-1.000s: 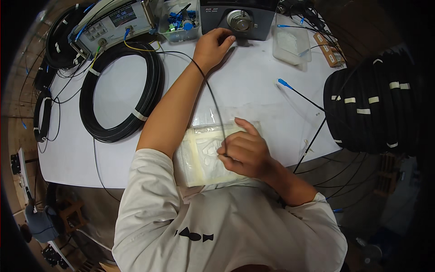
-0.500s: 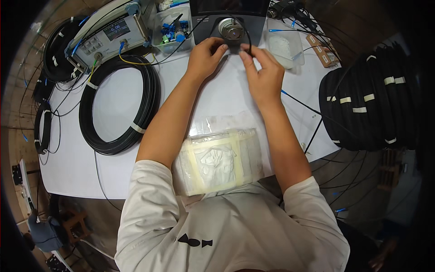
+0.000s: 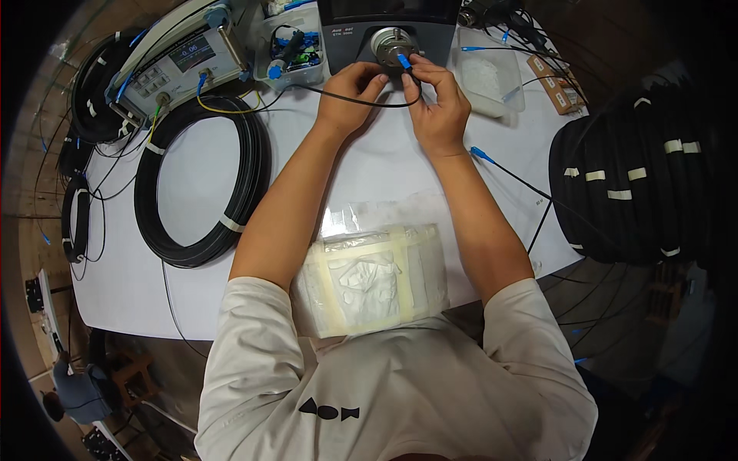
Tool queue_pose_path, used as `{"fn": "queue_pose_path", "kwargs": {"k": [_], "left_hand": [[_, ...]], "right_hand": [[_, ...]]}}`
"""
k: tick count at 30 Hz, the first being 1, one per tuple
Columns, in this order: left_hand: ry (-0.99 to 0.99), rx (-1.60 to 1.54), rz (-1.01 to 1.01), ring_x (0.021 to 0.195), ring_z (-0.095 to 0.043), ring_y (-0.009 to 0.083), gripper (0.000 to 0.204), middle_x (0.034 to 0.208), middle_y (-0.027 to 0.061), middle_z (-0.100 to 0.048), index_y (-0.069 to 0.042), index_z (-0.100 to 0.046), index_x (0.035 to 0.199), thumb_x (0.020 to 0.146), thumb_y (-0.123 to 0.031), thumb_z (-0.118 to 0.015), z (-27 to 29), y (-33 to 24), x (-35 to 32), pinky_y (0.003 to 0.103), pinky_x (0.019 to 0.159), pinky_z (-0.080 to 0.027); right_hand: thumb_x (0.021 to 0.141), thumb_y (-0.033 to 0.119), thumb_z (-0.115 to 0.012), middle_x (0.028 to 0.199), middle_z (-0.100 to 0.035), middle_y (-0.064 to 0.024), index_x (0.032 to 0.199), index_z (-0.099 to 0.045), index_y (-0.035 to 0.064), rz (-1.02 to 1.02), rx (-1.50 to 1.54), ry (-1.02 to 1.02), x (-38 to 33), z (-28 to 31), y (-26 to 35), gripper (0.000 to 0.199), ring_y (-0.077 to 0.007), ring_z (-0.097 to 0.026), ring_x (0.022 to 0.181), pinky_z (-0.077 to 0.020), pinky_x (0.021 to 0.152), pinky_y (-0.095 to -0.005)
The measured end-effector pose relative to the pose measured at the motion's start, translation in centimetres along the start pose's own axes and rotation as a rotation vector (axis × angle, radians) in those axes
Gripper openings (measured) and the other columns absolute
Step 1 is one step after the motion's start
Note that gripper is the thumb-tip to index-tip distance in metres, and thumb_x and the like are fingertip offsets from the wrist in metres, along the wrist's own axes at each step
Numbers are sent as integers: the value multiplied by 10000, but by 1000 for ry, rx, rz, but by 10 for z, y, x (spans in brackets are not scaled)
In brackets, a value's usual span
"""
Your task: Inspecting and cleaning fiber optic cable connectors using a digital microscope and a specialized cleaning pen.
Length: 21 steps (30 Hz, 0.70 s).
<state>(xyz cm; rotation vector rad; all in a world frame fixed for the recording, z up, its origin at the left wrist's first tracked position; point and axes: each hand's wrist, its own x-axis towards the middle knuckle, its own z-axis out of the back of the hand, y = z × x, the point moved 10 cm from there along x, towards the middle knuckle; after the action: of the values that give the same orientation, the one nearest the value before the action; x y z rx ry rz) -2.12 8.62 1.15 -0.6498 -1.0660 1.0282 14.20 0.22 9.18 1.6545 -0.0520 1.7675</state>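
My left hand (image 3: 352,90) and my right hand (image 3: 435,101) meet at the far edge of the white table (image 3: 361,165), both pinching a thin black cable (image 3: 338,95). The cable ends in a blue connector (image 3: 403,61), held by my right fingertips right at the round metal port (image 3: 389,42) of a dark grey device (image 3: 384,23). The cable loops down between my two hands. Near my chest lies a taped clear plastic pad with white wipes (image 3: 370,279).
A large black cable coil (image 3: 201,180) lies left, a grey instrument with a display (image 3: 184,61) behind it. A clear box of connectors (image 3: 292,50) and a clear tray (image 3: 486,80) flank the device. Thick taped black coils (image 3: 638,177) sit right, a loose blue-tipped cable (image 3: 507,173) nearby.
My right hand left the wipe pad near my chest and reached forward to join my left hand at the device. The blue connector now sits at the round port.
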Motion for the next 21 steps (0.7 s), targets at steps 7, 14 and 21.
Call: {"fn": "queue_pose_path", "kwargs": {"k": [7, 14, 21], "left_hand": [[7, -11, -12, 943, -717, 143, 269, 1027, 106, -766, 28, -706, 1173, 1016, -190, -716, -3, 0, 0, 278, 850, -564], [-47, -85, -46, 865, -742, 233, 264, 979, 130, -762, -15, -742, 1106, 972, -242, -746, 0, -1, 4, 339, 783, -575], [-58, -78, -79, 872, -739, 247, 240, 996, 135, -748, -21, -743, 1106, 966, -216, -752, 0, -10, -4, 343, 782, -570]], "right_hand": [[893, 26, -782, 996, -738, -136, 982, -629, 22, 27, -2, 8, -2, 0, -1, 176, -334, -744, 1085, -607, 886, -397], [860, 94, -816, 989, -720, -103, 984, -689, 58, 32, -114, 39, 11, -2, 7, 181, -326, -700, 912, -571, 773, -401], [847, 77, -795, 943, -708, -87, 987, -703, 67, -19, -186, 106, 17, -8, 7, 168, -327, -672, 901, -549, 776, -421]]}}
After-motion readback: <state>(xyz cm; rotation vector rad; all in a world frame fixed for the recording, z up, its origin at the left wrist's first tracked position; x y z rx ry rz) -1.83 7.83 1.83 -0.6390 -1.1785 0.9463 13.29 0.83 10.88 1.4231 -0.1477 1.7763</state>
